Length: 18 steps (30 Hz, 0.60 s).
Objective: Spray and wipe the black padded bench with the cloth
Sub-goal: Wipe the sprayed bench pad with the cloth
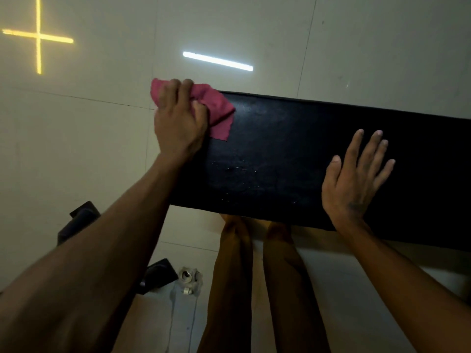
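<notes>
The black padded bench runs from the middle of the view out past the right edge, with small wet droplets shining near its front. My left hand grips a bunched pink cloth at the bench's far left corner, part of the cloth spread on the pad. My right hand lies flat on the bench top with straight, spread fingers, holding nothing.
Pale floor tiles surround the bench, with bright light reflections at the top. My bare legs stand at the bench's front edge. A spray bottle stands on the floor at lower centre, next to black bench-frame feet.
</notes>
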Available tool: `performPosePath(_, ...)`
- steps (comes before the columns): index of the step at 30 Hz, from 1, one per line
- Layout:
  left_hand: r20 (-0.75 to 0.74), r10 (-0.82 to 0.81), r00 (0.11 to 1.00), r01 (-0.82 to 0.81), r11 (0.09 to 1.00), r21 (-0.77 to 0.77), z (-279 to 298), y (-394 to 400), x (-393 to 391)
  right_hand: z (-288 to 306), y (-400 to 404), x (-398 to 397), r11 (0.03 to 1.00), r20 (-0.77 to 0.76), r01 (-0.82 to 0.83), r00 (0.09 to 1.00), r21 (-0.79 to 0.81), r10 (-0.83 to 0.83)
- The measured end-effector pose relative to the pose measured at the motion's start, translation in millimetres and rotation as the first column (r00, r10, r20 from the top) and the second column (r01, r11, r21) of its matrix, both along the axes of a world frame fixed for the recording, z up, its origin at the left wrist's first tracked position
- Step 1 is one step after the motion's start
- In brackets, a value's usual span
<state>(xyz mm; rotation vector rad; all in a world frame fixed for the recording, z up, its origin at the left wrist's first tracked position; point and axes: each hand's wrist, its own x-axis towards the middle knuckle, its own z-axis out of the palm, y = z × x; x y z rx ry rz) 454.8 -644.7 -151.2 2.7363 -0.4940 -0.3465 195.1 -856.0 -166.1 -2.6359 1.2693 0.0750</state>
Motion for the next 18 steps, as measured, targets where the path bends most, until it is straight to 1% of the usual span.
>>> performPosePath(1, -0.065, 0.142, 0.988, -0.145, 0.988, -0.047, 1, 4, -7, 0, 0, 0, 1.0, -0.002, 0.0, 1.0, -0.001, 0.0)
performPosePath(3, -0.157, 0.372, 0.915, -0.385, 0.921, -0.062, -1, 6, -23, -2, -1, 4, 1.0, -0.001, 0.012, 1.0, -0.015, -0.012)
performPosePath(4, -0.155, 0.43, 0.889, -0.442, 0.896, -0.047, -1, 6, -30, -2, -3, 6, 1.0, 0.007, 0.011, 1.0, -0.023, -0.01)
performPosePath(5, -0.14, 0.452, 0.881, -0.461, 0.887, -0.039, 1, 8, -35, -3, -4, 8, 0.999, 0.015, 0.007, 1.0, -0.032, -0.007)
performPosePath(7, -0.11, 0.445, 0.889, -0.451, 0.892, -0.035, 4, 9, -46, -3, -4, 10, 0.998, 0.025, 0.01, 1.0, -0.055, -0.009)
performPosePath(9, -0.073, 0.426, 0.902, -0.425, 0.905, 0.027, 4, 12, -73, -3, -4, -3, 0.999, 0.002, 0.025, 1.0, -0.044, -0.025)
performPosePath(12, -0.032, 0.464, 0.885, -0.459, 0.883, 0.097, 8, 21, -106, -4, 1, -2, 0.998, 0.011, 0.014, 1.0, -0.053, -0.014)
performPosePath(14, -0.041, 0.464, 0.885, -0.456, 0.881, 0.127, 9, 20, -128, -3, 0, 1, 0.998, 0.018, 0.011, 1.0, -0.057, -0.01)
performPosePath(16, -0.079, 0.422, 0.903, -0.404, 0.898, 0.173, 7, 17, -147, -4, -1, 2, 0.998, 0.024, 0.01, 1.0, -0.067, -0.009)
performPosePath(18, -0.097, 0.303, 0.948, -0.276, 0.935, 0.222, 5, 22, -156, -5, 0, 0, 0.997, 0.024, 0.005, 1.0, -0.071, -0.004)
